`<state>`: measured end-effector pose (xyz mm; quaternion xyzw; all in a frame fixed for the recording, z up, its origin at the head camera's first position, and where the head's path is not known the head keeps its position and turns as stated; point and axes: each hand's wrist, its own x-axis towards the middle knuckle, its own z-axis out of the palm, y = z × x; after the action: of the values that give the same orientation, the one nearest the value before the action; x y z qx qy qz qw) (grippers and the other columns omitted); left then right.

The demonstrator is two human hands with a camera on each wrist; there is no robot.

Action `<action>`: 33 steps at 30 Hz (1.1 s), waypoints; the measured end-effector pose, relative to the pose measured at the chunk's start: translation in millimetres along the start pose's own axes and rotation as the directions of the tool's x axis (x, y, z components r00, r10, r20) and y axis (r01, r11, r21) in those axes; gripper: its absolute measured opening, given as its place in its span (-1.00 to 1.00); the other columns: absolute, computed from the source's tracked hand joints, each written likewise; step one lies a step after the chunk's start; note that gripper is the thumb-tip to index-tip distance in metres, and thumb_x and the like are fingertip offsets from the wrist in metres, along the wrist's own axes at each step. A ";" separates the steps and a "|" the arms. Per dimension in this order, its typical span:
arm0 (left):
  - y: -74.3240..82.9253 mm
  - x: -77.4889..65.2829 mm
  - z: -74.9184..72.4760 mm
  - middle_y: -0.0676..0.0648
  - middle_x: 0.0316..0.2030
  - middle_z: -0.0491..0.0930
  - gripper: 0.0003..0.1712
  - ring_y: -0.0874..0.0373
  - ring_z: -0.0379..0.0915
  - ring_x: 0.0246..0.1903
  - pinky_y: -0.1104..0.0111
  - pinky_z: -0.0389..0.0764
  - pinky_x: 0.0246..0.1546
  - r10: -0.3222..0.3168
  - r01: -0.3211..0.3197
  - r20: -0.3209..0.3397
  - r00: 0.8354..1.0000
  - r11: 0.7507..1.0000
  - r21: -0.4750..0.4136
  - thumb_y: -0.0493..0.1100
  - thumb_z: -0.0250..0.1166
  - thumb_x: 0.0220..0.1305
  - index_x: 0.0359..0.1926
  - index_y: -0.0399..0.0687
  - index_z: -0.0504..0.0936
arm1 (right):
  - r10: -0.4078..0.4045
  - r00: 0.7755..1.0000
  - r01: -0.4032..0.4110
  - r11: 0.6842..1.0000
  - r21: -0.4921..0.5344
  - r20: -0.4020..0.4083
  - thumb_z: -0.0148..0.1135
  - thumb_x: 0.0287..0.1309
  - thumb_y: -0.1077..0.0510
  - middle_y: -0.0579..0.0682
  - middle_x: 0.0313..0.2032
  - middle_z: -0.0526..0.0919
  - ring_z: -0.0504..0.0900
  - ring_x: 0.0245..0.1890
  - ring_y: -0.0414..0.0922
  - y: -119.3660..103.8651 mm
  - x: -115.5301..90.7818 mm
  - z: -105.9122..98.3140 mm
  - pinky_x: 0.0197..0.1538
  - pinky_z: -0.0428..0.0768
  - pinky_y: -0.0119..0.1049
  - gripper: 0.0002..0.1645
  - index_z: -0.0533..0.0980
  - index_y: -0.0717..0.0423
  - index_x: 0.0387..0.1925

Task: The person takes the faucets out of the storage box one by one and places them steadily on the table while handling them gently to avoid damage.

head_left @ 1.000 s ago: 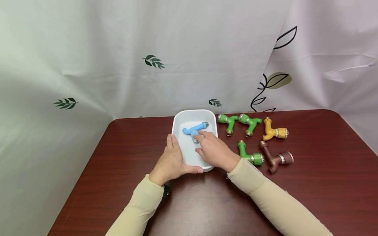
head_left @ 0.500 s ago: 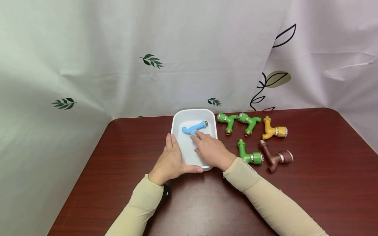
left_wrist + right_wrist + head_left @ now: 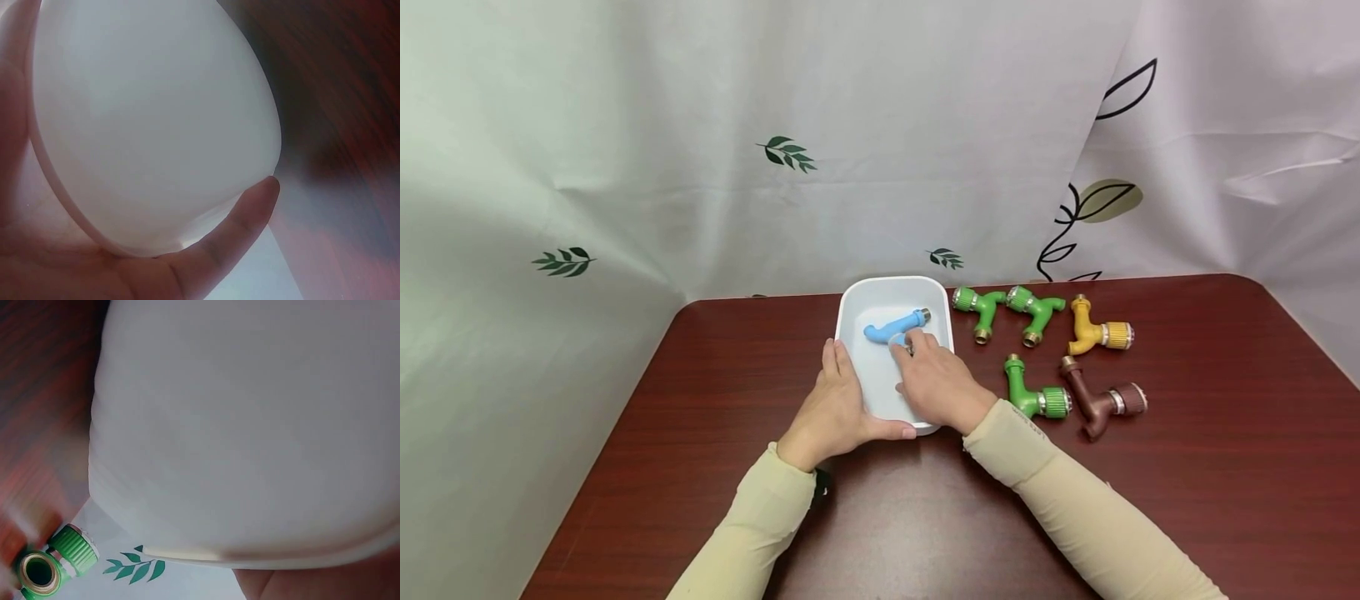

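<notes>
A blue plastic tap (image 3: pixel 893 327) with a brass threaded end lies inside a white tray (image 3: pixel 859 302). Reaching in over the tray's right side, my right hand (image 3: pixel 940 385) pinches the tap's handle, mostly hidden by the fingers. My left hand (image 3: pixel 835 408) holds the tray's near left corner, fingers along the left wall and thumb across the front. The left wrist view shows the thumb (image 3: pixel 212 250) wrapped against the tray's outer wall (image 3: pixel 156 137). In the right wrist view, the tray's wall (image 3: pixel 250 437) fills most of the picture and part of the hand (image 3: pixel 325 578) shows beneath.
Right of the tray on the dark red table (image 3: pixel 722 367) lie two green taps (image 3: pixel 985 312) at the back, a yellow tap (image 3: pixel 1084 327), another green tap (image 3: pixel 1018 392) and a brown tap (image 3: pixel 1097 408). A white curtain (image 3: pixel 850 217) with leaf prints hangs behind the table's far edge.
My right fingers have shifted slightly on the blue tap's handle, covering more of it, and the right forearm has moved a little left. The left hand and tray stay put.
</notes>
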<state>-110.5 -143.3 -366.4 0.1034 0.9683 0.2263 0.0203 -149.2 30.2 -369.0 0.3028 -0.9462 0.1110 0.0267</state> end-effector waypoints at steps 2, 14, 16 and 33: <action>0.5 -0.1 0.0 -0.60 0.46 -0.25 0.79 -0.48 0.10 0.36 0.00 0.37 0.28 -0.007 0.007 0.007 1.000 1.000 -0.001 0.48 0.59 -0.33 0.46 -0.66 -0.25 | 0.004 1.000 -0.004 1.000 0.004 0.001 0.37 0.25 0.11 0.40 0.23 0.35 0.47 0.14 0.23 0.5 0.1 0.5 0.00 0.59 0.05 -0.42 0.43 0.36 0.18; 1.2 -0.6 -0.3 -0.59 0.45 -0.21 0.77 -0.48 0.20 0.31 0.03 0.43 0.23 0.009 -0.010 -0.015 1.000 1.000 -0.014 0.45 0.61 -0.33 0.45 -0.67 -0.21 | 0.035 0.991 -0.027 0.998 0.064 -0.128 0.40 0.24 0.13 0.08 -0.29 0.50 0.54 -0.39 0.01 0.2 0.0 4.0 -0.34 0.59 -0.13 -0.73 0.46 0.18 -0.32; 1.4 -0.6 -0.7 -0.58 0.46 -0.23 0.77 -0.48 0.16 0.33 0.02 0.41 0.25 0.001 -0.001 -0.006 1.000 1.000 -0.015 0.45 0.61 -0.32 0.45 -0.66 -0.23 | 0.042 0.988 -0.031 0.997 0.072 -0.151 0.40 0.22 0.20 0.06 -0.32 0.49 0.53 -0.42 -0.01 0.3 -0.1 4.9 -0.36 0.58 -0.14 -0.76 0.46 0.16 -0.36; 1.9 -1.3 -1.1 -0.59 0.46 -0.25 0.77 -0.49 0.14 0.35 0.02 0.38 0.28 0.004 -0.004 -0.006 1.000 1.000 -0.004 0.45 0.60 -0.31 0.45 -0.68 -0.24 | 0.093 0.982 -0.091 0.996 0.019 -0.164 0.49 0.15 0.03 0.13 -0.34 0.52 0.61 -0.48 0.05 -2.0 1.2 6.2 -0.39 0.62 -0.08 -0.57 0.52 0.27 -0.20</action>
<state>-109.0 -142.3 -364.6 0.1047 0.9677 0.2287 0.0172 -149.0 26.5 -374.6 0.2486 -0.9531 0.1423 0.0981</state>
